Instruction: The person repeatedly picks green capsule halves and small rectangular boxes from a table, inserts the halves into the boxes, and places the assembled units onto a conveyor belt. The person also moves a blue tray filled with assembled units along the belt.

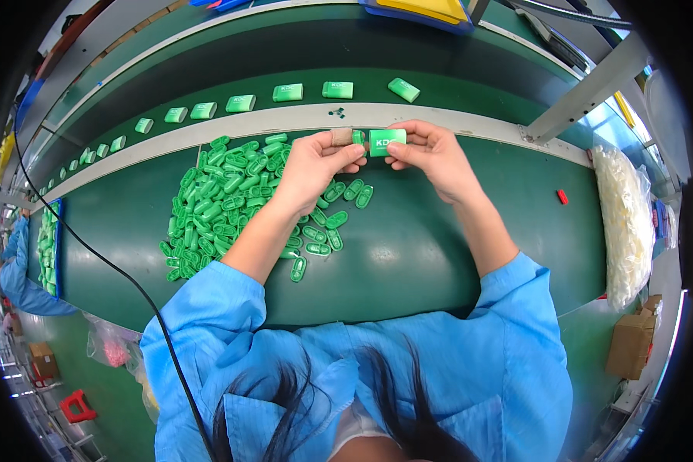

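Observation:
Both my hands meet over the far edge of the green worktable, close to the pale rail. In my left hand (321, 163), fingers closed, is a small green oval cap (359, 140), held on edge. My right hand (433, 156) pinches a green box-shaped plastic case (386, 142) with white print, its left end facing the cap. A narrow gap seems to lie between cap and case. Beside and below my left hand spreads a heap of loose green oval caps (222, 202), with several scattered toward the middle of the table.
Beyond the rail (285, 119), a row of green cases (288, 92) stands on a green belt. A clear bag of pale parts (626, 223) sits at the right edge, near a small red piece (562, 197). A black cable (108, 262) crosses the left side. Another person's blue sleeve (27, 281) is far left.

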Demonstrator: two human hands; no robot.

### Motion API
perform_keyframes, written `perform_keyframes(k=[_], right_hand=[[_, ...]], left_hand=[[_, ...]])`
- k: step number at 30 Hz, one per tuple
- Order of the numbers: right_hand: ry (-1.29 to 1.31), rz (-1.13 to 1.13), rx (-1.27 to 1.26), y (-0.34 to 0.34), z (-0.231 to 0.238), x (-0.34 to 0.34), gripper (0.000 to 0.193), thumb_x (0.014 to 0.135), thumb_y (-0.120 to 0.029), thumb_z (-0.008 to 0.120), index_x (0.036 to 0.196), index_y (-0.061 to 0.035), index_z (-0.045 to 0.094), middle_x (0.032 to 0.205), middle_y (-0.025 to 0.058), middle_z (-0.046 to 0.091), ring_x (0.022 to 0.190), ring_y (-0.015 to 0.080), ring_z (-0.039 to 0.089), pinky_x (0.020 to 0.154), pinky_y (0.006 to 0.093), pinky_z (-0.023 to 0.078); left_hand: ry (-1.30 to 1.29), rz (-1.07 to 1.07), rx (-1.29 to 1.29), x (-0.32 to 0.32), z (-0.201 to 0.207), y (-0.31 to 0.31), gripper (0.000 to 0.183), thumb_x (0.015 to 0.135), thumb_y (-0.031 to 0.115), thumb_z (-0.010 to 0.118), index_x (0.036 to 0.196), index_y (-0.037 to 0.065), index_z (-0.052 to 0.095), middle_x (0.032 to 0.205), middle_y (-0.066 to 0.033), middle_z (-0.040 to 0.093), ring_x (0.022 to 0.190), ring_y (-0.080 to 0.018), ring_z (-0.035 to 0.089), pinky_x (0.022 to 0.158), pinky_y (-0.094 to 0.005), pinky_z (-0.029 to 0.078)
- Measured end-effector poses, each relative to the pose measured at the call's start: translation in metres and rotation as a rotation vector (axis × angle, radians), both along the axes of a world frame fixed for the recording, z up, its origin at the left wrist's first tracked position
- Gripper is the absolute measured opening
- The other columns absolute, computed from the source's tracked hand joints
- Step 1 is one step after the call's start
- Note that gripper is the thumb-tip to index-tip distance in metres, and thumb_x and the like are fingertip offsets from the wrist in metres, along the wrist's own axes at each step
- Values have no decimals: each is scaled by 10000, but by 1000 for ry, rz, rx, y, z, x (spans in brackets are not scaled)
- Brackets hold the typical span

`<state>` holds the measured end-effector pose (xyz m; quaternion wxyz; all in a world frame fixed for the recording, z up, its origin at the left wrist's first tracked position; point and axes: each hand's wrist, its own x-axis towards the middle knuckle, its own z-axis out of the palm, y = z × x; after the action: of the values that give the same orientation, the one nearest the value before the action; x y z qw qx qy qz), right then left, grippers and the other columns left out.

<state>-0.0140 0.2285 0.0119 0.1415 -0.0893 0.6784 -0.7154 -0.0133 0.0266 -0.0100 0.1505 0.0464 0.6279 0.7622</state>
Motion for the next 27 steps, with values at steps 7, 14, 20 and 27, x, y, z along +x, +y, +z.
perform_keyframes(k=[7, 14, 20, 27], right_hand=[[-38, -51, -111, -10, -19, -2, 260, 848, -87, 627, 1080, 15, 569, 950, 77, 640, 801, 118, 612, 727, 232, 506], [-48, -53, -112, -10, -23, -1, 269, 836, -62, 635, 1081, 26, 566, 954, 94, 643, 810, 126, 617, 733, 236, 513], [-12, -90, -121, -11, -28, 2, 290, 811, -25, 649, 1078, 49, 561, 957, 122, 646, 820, 144, 630, 742, 254, 526], [74, -93, -73, -9, -26, 4, 303, 803, -10, 655, 1087, 52, 566, 949, 117, 648, 802, 142, 629, 744, 253, 527]], left_hand=[[71, 75, -104, 1, -4, 2, 267, 855, 137, 629, 1061, -32, 616, 965, -80, 655, 869, -148, 635, 756, -248, 499], [128, 165, -134, 3, -10, 8, 245, 825, 129, 657, 998, -44, 650, 836, -63, 672, 763, -83, 612, 705, -224, 503], [206, 168, -217, 7, -9, 5, 292, 803, 114, 677, 1038, -54, 634, 886, -101, 686, 780, -101, 633, 717, -224, 509], [295, 102, -306, 9, 1, 4, 330, 820, 65, 655, 1123, -48, 593, 973, -92, 668, 882, -116, 625, 798, -247, 503]])
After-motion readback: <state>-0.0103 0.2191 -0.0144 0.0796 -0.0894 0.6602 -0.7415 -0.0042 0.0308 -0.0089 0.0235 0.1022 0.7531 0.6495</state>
